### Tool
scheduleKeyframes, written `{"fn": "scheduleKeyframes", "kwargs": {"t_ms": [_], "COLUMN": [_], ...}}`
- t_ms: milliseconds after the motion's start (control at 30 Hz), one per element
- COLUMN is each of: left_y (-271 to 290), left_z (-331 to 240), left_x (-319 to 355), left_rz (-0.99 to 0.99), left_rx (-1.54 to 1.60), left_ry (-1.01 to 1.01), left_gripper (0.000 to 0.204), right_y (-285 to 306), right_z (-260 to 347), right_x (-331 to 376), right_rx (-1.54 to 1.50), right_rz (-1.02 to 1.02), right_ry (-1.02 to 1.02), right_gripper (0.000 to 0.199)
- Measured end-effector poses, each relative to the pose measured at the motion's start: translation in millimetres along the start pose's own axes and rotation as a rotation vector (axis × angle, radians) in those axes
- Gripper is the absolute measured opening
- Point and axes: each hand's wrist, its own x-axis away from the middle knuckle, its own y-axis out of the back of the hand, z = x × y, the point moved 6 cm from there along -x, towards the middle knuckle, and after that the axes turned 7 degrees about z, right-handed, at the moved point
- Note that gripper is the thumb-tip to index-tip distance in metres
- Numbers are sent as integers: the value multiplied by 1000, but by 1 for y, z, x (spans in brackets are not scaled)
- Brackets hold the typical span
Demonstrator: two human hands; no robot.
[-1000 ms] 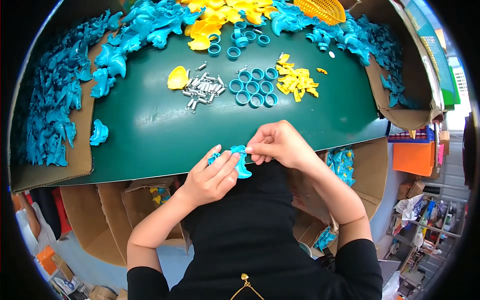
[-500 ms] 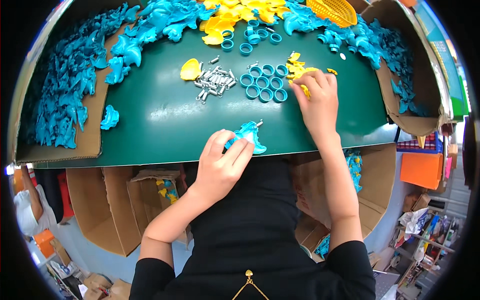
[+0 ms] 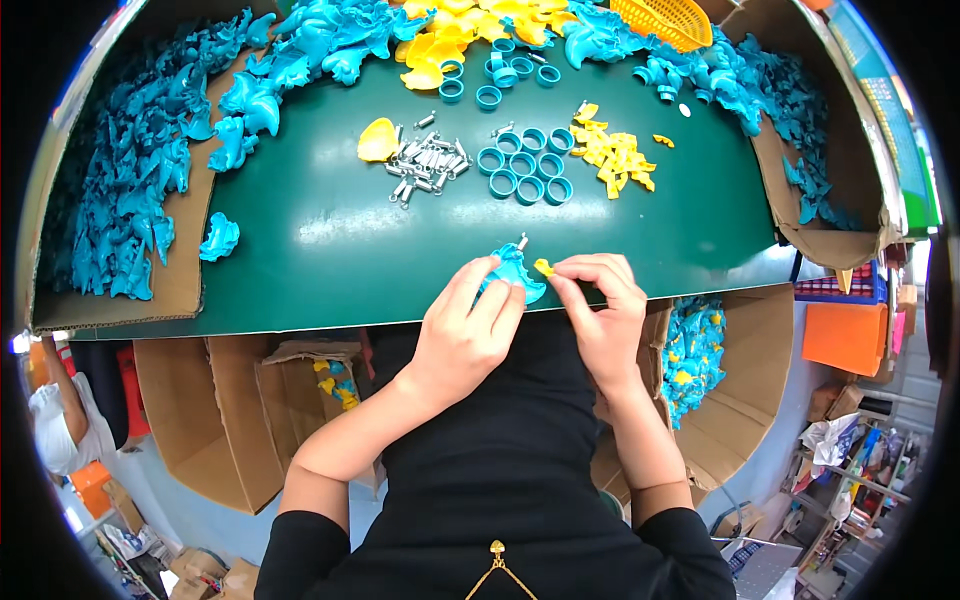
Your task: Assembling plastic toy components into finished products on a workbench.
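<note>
Your left hand grips the blue toy shell at the near table edge. Your right hand pinches 1 small yellow piece, touching the shell's right side.

Black top w/ sleeves pushed up past elbows, forearms bare; small gold pendant, lower centre. Left hand & right hand: no gloves.

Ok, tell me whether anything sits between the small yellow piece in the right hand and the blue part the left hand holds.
Nothing visible does. The right hand pinches the small yellow piece right beside the blue part, which the left hand holds at the table's near edge. Only a narrow gap, if any, separates them.
</note>
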Motion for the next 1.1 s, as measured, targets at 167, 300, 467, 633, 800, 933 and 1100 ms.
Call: {"fn": "scheduleKeyframes", "kwargs": {"t_ms": [167, 300, 467, 633, 800, 933, 1100], "left_y": [1, 0, 5, 14, 15, 7, 16], "left_z": [0, 3, 11, 8, 12, 16, 20], "left_x": [-4, -3, 0, 20, 20, 22, 25], "left_rz": [-24, -15, -6, -24, -34, -51, -199], "left_rx": [37, 52, 31, -219, 72, 91, 22], "left_ry": [-26, -46, -75, 41, 83, 61, 53], "left_gripper": [28, 27, 21, 11, 32, 28, 26], "right_y": [-15, -19, -7, -4, -77, -106, -67], "right_z": [8, 19, 16, 13, -3, 7, 9], "right_x": [1, 7, -6, -117, -208, -228, -196], "right_rx": [-33, 125, 125, 119, 344, 606, 174], "right_rz": [-4, -1, 263, 121, 65, 84, 182], "right_ry": [-19, 61, 66, 149, 134, 129, -2], "right_gripper": [13, 16, 18, 16, 19, 25, 14]}}
